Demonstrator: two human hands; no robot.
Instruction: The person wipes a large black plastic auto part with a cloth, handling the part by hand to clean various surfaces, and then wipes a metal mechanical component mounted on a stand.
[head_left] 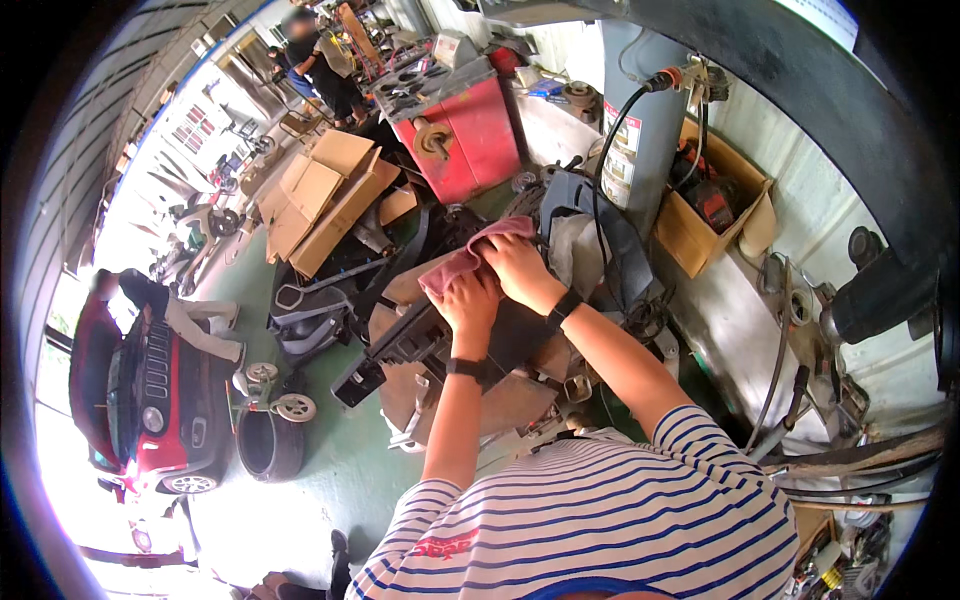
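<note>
A dusty-pink cloth [456, 267] is stretched between my two hands. My left hand [468, 302] is closed on its near left end, and my right hand [522, 270] grips the far right part. Some fingertips are hidden in the folds. Beneath and beside my left hand lies a black plastic part [405, 343], long and ribbed, on top of brown cardboard [400, 395]. Whether the cloth touches anything under it I cannot tell. Each wrist wears a dark band.
Grey plastic panels [575, 205] lie beyond my right hand. An open cardboard box [700, 235] stands beside a grey post [640, 130]. Flattened cartons [325, 195] and a red cabinet [460, 135] are farther off. People stand at the far left, one by a red car [150, 400].
</note>
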